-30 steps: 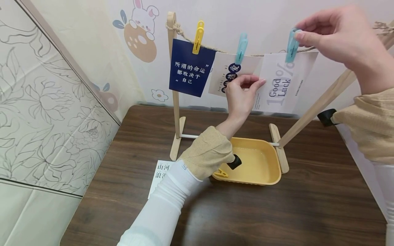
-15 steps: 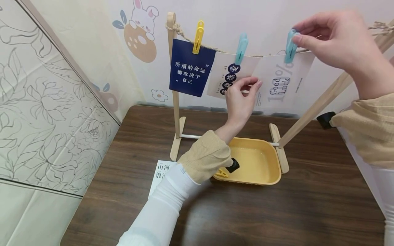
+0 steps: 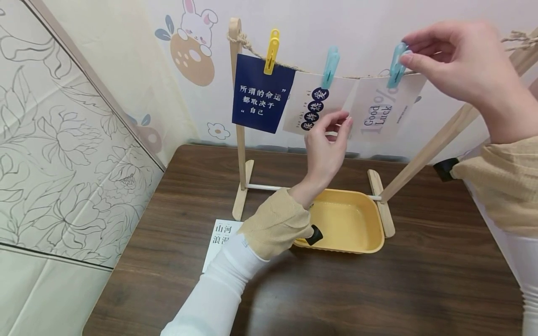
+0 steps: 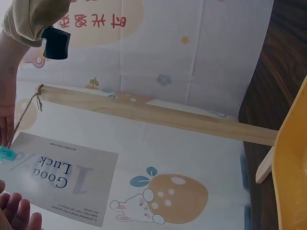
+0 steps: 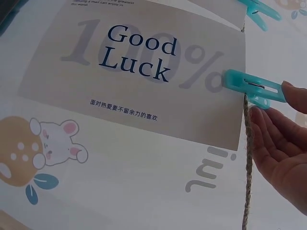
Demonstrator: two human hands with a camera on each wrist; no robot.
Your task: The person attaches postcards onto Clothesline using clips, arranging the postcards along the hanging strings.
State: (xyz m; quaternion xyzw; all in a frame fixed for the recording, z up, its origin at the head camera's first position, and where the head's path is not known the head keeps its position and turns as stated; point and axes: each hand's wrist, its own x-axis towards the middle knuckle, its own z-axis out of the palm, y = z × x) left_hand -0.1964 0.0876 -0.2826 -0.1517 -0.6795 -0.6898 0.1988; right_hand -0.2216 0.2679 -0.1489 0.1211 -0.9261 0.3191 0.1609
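Observation:
My right hand (image 3: 470, 63) pinches a light blue clothespin (image 3: 395, 74) between thumb and fingers. In the right wrist view that clothespin (image 5: 242, 84) sits over the twine (image 5: 248, 158) and the top edge of the white "Good Luck" card (image 5: 144, 91). Below the line, my left hand (image 3: 325, 151) has loosely bent fingers beside the left edge of the same card (image 3: 384, 109), with nothing seen held. Left of it, a pale card (image 3: 298, 105) hangs from another blue clothespin (image 3: 330, 67). A navy card (image 3: 262, 98) hangs from a yellow clothespin (image 3: 271, 51).
Wooden posts (image 3: 240, 154) on feet carry the twine above the brown table (image 3: 357, 289). Under the line stands a yellow basin (image 3: 344, 224), partly behind my left wrist. A white printed card (image 3: 218, 242) lies on the table at left. Patterned cloth walls stand behind.
My left hand has come away from the "Good Luck" card and moved slightly down. The card's lower part has swung back toward the wall. My right hand stays on the clothespin, slightly lower.

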